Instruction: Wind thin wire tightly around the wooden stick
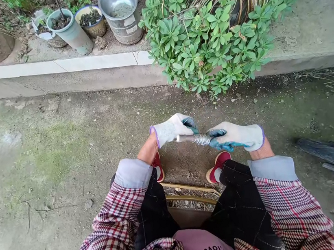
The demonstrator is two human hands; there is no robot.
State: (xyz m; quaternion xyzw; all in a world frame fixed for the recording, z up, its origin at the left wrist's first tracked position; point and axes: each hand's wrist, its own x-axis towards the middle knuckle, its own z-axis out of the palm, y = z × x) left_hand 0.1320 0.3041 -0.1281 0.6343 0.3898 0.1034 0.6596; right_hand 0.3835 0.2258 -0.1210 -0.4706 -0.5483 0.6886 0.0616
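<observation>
A short pale stick wound with silvery wire lies level between my hands, its bare end pointing left. My right hand, in a white and blue-green work glove, is closed around the wire-wound right part, which hides the stick's far end. Just behind the bare end, my left hand wears a matching glove. Its fingers curl downward, close against the stick and the wire coils. What those fingertips hold, if anything, is hidden.
Beyond the hands runs a raised ledge with a metal pot, a plant pot and a leafy bush overhanging it. Dark slats lie at right. Below me show a seat's wooden bars and my red shoes.
</observation>
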